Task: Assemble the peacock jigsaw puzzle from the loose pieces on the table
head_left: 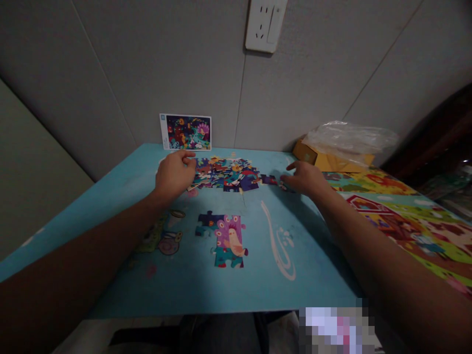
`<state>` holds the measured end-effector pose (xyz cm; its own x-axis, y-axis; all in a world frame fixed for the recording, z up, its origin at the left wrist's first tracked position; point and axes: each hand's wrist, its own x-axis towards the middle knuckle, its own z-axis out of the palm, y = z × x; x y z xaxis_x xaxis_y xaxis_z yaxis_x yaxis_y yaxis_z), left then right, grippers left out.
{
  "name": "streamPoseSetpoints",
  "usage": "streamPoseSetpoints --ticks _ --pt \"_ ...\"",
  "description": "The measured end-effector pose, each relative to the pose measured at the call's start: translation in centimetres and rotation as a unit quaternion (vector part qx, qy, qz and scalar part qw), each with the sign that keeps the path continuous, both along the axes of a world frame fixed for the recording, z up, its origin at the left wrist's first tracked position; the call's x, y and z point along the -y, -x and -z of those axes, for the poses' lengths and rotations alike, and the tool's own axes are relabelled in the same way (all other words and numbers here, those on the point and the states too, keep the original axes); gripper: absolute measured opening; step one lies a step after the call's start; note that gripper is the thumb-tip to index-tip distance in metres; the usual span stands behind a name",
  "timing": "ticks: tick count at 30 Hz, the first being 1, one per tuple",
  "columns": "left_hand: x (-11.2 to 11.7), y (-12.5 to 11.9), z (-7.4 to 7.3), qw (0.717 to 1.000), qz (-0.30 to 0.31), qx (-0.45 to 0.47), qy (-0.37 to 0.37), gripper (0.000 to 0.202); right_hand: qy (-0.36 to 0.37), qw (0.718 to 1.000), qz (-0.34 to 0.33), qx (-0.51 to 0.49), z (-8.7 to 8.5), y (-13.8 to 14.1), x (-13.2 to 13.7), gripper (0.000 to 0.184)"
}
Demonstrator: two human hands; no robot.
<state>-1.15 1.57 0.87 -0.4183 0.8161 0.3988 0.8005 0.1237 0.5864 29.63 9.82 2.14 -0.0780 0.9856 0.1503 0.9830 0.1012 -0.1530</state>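
HEAD VIEW | Puzzle pile: lay on table between hands; joined section lay nearer the person | Left hand: fingers curled beside pile, grip could not be told | Right hand: visible fingertips apart, grip could not be told | Handling: pieces judged light, stiff, tabs bendable; edge hold advised

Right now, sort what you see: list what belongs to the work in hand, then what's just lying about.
Belongs to the work:
loose puzzle pieces, heaped beside the left hand
joined pieces, nearer the person
upright picture card, showing a similar purple figure

Apparently just lying about:
yellow box
clear plastic on it
farm picture
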Motion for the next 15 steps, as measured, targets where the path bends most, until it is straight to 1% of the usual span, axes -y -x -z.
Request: streamPoseSetpoints --ticks 2,3,4,7,11,15 --pt "-0.09 0.31 0.16 0.996 0.008 -0.053 0.071 0.032 0.068 0.995 0.019 0.076 0.2 -0.54 -0.22 0.055" --pt "-0.11 0.36 0.27 0.993 0.02 -0.076 0.091 0.031 0.087 0.991 0.019 0.098 0.28 -0.63 -0.21 0.06" --pt "-0.12 0.38 0.38 0.99 0.034 -0.096 0.101 0.03 0.096 0.989 0.012 0.112 0.33 -0.63 -0.16 0.06" --pt "-0.12 0.34 0.56 0.986 0.054 -0.118 0.104 0.033 0.104 0.987 -0.007 0.125 0.27 -0.4 -0.02 0.053" --pt "-0.13 0.29 0.48 0.986 0.06 -0.11 0.113 0.035 0.109 0.986 -0.003 0.122 0.14 -0.04 0.03 0.051" --pt "-0.14 0.16 0.38 0.987 0.061 -0.121 0.088 0.031 0.104 0.987 -0.008 0.124 0.26 0.16 0.07 0.047"
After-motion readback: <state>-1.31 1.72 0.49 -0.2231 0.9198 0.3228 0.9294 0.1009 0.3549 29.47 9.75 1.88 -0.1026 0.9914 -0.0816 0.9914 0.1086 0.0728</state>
